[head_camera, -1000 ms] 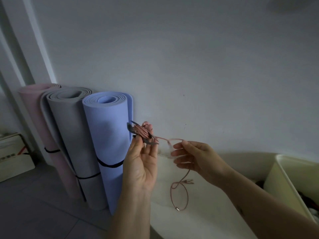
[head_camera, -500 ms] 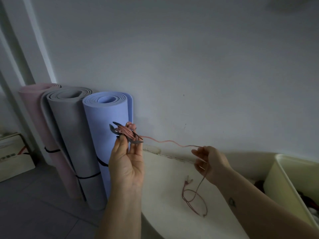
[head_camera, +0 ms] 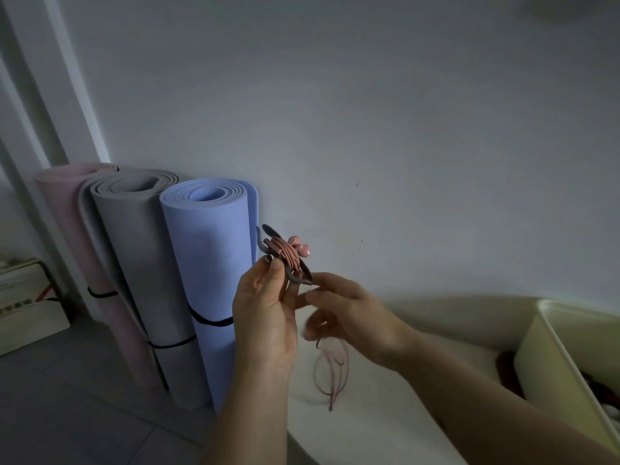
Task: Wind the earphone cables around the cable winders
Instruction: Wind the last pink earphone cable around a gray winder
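Note:
My left hand point(head_camera: 268, 307) holds a grey cable winder point(head_camera: 288, 268) upright between thumb and fingers, in front of the wall. Several turns of pink earphone cable point(head_camera: 289, 256) lie around the winder's middle, and the pink earbuds point(head_camera: 300, 247) stick out at its upper right. My right hand point(head_camera: 345, 312) is just right of the winder's lower end, its fingers curled round the loose cable. The rest of the cable point(head_camera: 330, 367) hangs in blurred loops below that hand, above the white table point(head_camera: 385, 424).
Three rolled mats stand against the wall at left: pink point(head_camera: 84, 250), grey point(head_camera: 141, 263) and blue point(head_camera: 214, 280). A cream bin point(head_camera: 567, 357) sits on the table at right. A box point(head_camera: 23, 307) lies on the floor at far left.
My right hand has come back from the right to the winder's lower end, bringing the cable in. My left hand and the winder shifted right, and the hanging loops are shorter.

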`<state>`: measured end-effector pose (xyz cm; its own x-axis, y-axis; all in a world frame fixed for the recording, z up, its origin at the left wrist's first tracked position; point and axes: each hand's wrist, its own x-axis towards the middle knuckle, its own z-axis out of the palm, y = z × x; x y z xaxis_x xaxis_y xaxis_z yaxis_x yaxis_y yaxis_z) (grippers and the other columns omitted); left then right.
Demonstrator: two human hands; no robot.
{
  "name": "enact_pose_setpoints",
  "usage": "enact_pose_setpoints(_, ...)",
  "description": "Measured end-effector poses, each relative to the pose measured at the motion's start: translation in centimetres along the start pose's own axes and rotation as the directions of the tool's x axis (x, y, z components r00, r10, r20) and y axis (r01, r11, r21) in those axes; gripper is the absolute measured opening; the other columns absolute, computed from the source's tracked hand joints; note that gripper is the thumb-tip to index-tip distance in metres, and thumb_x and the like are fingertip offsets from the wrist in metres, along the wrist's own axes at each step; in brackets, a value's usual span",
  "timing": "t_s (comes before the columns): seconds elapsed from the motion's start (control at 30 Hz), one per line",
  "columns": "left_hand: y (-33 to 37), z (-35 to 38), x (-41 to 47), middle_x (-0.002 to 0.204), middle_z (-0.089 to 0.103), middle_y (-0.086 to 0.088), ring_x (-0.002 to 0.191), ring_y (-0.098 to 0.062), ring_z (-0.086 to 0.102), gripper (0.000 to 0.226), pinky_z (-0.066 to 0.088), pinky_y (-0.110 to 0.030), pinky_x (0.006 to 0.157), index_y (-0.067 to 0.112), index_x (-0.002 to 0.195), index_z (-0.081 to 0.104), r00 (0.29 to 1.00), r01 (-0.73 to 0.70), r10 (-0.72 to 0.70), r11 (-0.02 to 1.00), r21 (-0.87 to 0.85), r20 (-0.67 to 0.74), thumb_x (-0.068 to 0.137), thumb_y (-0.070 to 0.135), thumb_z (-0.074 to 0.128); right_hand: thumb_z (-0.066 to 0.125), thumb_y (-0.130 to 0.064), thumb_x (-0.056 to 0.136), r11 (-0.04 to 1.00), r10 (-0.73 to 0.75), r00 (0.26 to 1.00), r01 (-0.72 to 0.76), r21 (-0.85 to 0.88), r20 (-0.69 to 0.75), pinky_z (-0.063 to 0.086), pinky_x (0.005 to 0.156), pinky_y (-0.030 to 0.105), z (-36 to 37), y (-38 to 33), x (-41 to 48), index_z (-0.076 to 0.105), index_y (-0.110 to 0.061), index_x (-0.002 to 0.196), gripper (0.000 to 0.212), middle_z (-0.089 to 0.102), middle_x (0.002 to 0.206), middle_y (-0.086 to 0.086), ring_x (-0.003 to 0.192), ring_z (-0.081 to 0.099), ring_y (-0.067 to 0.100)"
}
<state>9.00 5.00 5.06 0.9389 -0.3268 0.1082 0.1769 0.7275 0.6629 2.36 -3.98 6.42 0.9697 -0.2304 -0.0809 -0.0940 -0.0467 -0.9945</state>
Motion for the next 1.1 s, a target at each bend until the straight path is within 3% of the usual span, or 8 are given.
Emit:
enact_pose_setpoints(0.17,0.1,-0.4,0.1,0.099,0.072,-0.011,0.094,-0.017,0.069,0.022,0.056,-0.023,0.081,0.001,0.102,0.064,0.997,-0.070,0.069,0.996,0.050,0.017,0.098,0.002,0.042,0.044,-0.020,0.100,0.704,-0.257,0.962,0.119,-0.700,-0.094,0.036,0.052,0.009,-0.4,-0.1,-0.4,0.064,-0.021,0.115,0.026,0.058,0.073,-0.011,0.051,0.048,-0.002)
enact_pose_setpoints(0.3,0.1,-0.4,-0.1,0.098,0.073,-0.011,0.095,-0.016,0.069,0.022,0.055,-0.023,0.079,-0.003,0.105,0.064,0.999,-0.053,0.052,0.993,0.110,0.013,0.097,0.003,0.043,0.048,-0.024,0.098,0.421,-0.315,0.948,0.174,-0.890,0.036,0.043,0.070,0.014,-0.9,-1.7,-1.1,0.066,-0.024,0.115,0.024,0.067,0.099,-0.006,0.079,0.056,0.005)
enact_pose_setpoints(0.4,0.3,0.0,-0.6,0.091,0.074,-0.011,0.094,-0.017,0.070,0.020,0.056,-0.029,0.081,-0.007,0.105,0.063,0.999,-0.048,0.047,0.971,0.234,0.011,0.096,0.003,0.047,0.045,-0.027,0.098,0.226,-0.339,0.933,0.203,-0.953,0.119,0.049,0.074,0.033,-1.4,-3.5,-1.8,0.068,-0.023,0.103,0.024,0.063,0.091,-0.004,0.081,0.057,0.014)
enact_pose_setpoints(0.47,0.3,0.4,-1.1,0.082,0.075,-0.003,0.087,-0.013,0.071,0.013,0.057,-0.025,0.074,0.001,0.098,0.063,0.999,-0.055,0.052,0.941,0.335,0.018,0.095,0.001,0.051,0.042,-0.028,0.098,0.140,-0.321,0.933,0.216,-0.966,0.162,0.048,0.068,0.032,-1.4,-4.7,-2.3,0.067,-0.022,0.095,0.025,0.057,0.083,-0.006,0.075,0.055,0.014)
enact_pose_setpoints(0.63,0.0,0.8,-1.7,0.075,0.073,0.011,0.077,-0.006,0.071,0.010,0.057,-0.019,0.068,0.012,0.094,0.061,0.998,0.023,-0.045,0.903,0.428,0.041,0.092,0.003,0.057,0.047,-0.026,0.095,0.183,-0.263,0.954,0.195,-0.963,0.144,0.046,0.063,0.028,-2.0,-5.8,-2.4,0.066,-0.020,0.084,0.023,0.058,0.078,-0.006,0.069,0.054,0.014)
enact_pose_setpoints(0.8,0.7,0.8,-1.4,0.089,0.075,-0.011,0.091,-0.017,0.071,0.030,0.058,-0.026,0.080,0.004,0.086,0.073,0.978,0.176,-0.193,0.968,0.180,0.081,0.096,0.000,0.045,0.050,-0.030,0.094,0.253,-0.209,0.968,0.192,-0.948,0.140,0.051,0.067,0.036,-2.4,-5.2,-2.6,0.067,-0.021,0.085,0.022,0.061,0.073,-0.002,0.065,0.056,0.016)
enact_pose_setpoints(0.93,0.8,0.7,-1.3,0.092,0.075,-0.011,0.092,-0.017,0.071,0.028,0.058,-0.023,0.075,0.004,0.089,0.072,0.957,0.280,-0.283,0.959,0.051,0.067,0.096,0.001,0.045,0.048,-0.030,0.095,0.260,-0.244,0.959,0.205,-0.944,0.142,0.045,0.061,0.034,-2.1,-5.3,-2.7,0.061,-0.017,0.080,0.025,0.059,0.071,0.002,0.062,0.051,0.017)
enact_pose_setpoints(1.1,0.3,1.2,-1.8,0.082,0.075,-0.003,0.080,-0.009,0.070,0.027,0.056,-0.020,0.075,0.007,0.085,0.071,0.953,0.287,-0.295,0.952,0.103,0.073,0.095,0.000,0.046,0.045,-0.028,0.094,0.256,-0.259,0.958,0.189,-0.948,0.121,0.038,0.054,0.027,-1.8,-5.7,-2.6,0.059,-0.015,0.078,0.025,0.057,0.069,-0.001,0.058,0.049,0.016)
